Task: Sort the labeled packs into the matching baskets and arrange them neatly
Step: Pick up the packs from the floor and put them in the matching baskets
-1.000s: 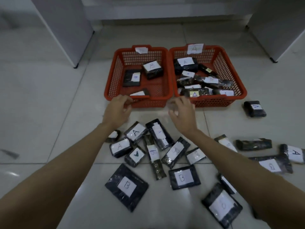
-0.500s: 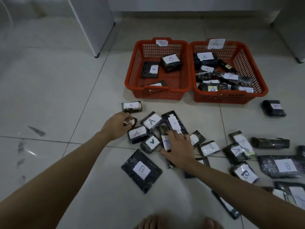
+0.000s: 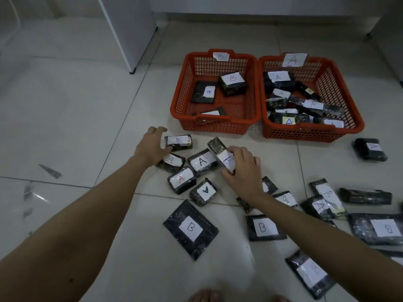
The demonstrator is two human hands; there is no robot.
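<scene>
Two red baskets stand side by side on the tiled floor: the left basket [image 3: 253, 88] carries a B tag and holds three B packs, the right basket [image 3: 353, 118] carries an A tag and holds several A packs. My left hand [image 3: 152, 144] closes on a small dark pack [image 3: 178, 140] just in front of the B basket. My right hand [image 3: 242, 168] grips a long dark pack [image 3: 220, 151] with a white label, tilted over the pile. Several dark packs labeled A [image 3: 202, 162] and B [image 3: 190, 228] lie scattered below my hands.
More packs lie at the right, including one [image 3: 370, 149] beside the A basket and a large one [image 3: 377, 231] near the frame edge. A white cabinet [image 3: 130, 29] stands at the back left. My bare toes [image 3: 205, 296] show at the bottom.
Both hands came down from the basket rims to the pile. My left hand shifted up onto the small pack by the B basket; my right hand took hold of the long pack and raised one end.
</scene>
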